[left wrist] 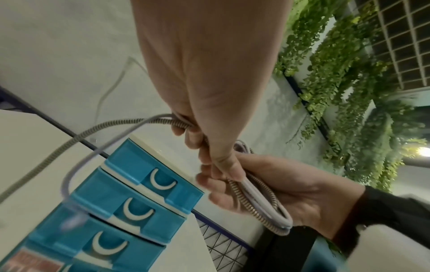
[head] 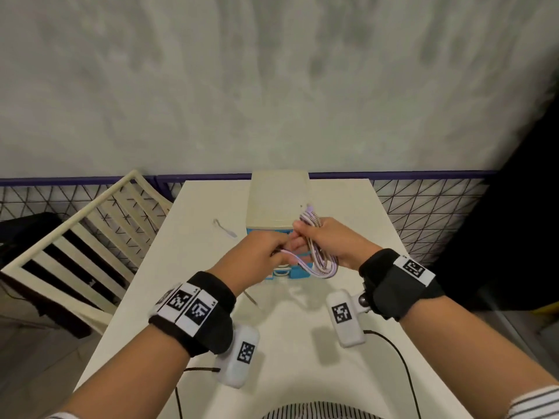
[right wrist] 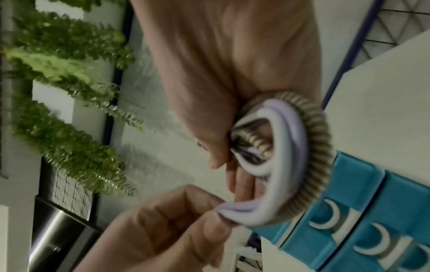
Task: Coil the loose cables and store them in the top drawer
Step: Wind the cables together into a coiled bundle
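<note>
A lilac cable with a spiral-wrapped stretch [head: 322, 261] is gathered in several loops in front of the small blue drawer unit [head: 282, 272]. My right hand [head: 329, 240] grips the looped bundle [left wrist: 263, 200] [right wrist: 300, 139] in its curled fingers. My left hand [head: 260, 254] pinches the cable's free stretch [left wrist: 144, 121] [right wrist: 235, 208] just left of the bundle. The drawers [left wrist: 130, 200] [right wrist: 349, 217] are all pushed in, each with a white crescent handle.
The drawer unit's cream top [head: 279, 201] stands at the far middle of the white table [head: 302, 352]. A small pale tie [head: 225, 228] lies left of the unit. A slatted chair [head: 90, 240] stands at the table's left. A black wire [head: 393, 352] trails near me.
</note>
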The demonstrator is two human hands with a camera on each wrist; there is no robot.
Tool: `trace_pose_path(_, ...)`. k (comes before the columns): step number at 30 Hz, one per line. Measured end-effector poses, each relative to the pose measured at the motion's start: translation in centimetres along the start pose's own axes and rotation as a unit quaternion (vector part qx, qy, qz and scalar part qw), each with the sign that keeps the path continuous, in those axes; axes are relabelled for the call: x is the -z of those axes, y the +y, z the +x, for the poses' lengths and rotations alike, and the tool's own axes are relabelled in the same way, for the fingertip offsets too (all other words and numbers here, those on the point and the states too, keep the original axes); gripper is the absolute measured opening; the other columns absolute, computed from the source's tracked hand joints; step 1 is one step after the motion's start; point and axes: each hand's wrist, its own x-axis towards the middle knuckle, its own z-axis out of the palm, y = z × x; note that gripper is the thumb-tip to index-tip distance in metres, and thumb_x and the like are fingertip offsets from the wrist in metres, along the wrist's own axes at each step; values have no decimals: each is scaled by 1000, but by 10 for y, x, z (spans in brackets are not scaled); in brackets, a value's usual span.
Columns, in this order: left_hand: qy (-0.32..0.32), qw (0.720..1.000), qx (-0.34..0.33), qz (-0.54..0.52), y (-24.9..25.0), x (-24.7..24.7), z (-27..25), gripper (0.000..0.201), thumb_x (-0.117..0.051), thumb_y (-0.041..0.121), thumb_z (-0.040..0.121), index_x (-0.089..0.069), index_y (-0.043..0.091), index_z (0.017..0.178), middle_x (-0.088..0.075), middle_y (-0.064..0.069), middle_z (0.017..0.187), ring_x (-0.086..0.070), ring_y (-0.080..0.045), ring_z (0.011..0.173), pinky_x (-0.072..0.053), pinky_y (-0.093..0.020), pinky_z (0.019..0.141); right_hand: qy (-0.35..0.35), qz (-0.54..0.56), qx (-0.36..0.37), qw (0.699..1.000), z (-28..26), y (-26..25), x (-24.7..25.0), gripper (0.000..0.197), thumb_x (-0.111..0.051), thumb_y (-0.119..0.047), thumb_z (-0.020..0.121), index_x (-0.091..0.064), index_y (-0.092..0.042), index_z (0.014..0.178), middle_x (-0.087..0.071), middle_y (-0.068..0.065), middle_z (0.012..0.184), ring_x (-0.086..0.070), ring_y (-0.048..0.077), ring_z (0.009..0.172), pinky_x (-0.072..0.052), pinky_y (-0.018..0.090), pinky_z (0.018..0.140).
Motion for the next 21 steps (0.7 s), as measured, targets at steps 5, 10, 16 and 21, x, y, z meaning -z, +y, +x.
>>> trace_pose_path(5,95,994,27,47,3,-3,1,35,-74,37,68,-48,18,81,-64,-3,69,-59,-27,73,-45,-37,59,-93,10,-83,992,-9,-5,-5,34,-48,-32,99,-63,-1,101,-74,17,82,-74,24,71,-62,31,65)
trace_pose_path(10,93,994,32,58,10,5,0,73,-80,51,54,-28,24,97,-62,-4,60,-56,-29,61,-42,-38,52,-239,-48,-64,968,-16,-4,-3,45,-44,-35,100,-66,-17,64,-70,15,86,-57,11,53,-53,23,53)
trace_pose_path(16,19,996,85,31,3,13,5,26,-54,49,87,-46,25,83,-53,6,67,-52,-18,66,-36,-29,54,-115,-68,4,991,-4,-10,12,27,-50,-26,99,-61,-9,81,-63,5,65,-59,12,51,-54,24,54)
trace_pose_path(21,-97,976,146,-125,-16,12,1,34,-30,37,98,-45,28,69,-44,3,67,-39,-20,66,-38,-37,68,-14,19,34,999,5,-7,20,26,-47,-24,101,-51,-12,78,-42,-4,53,-43,10,45,-50,26,51)
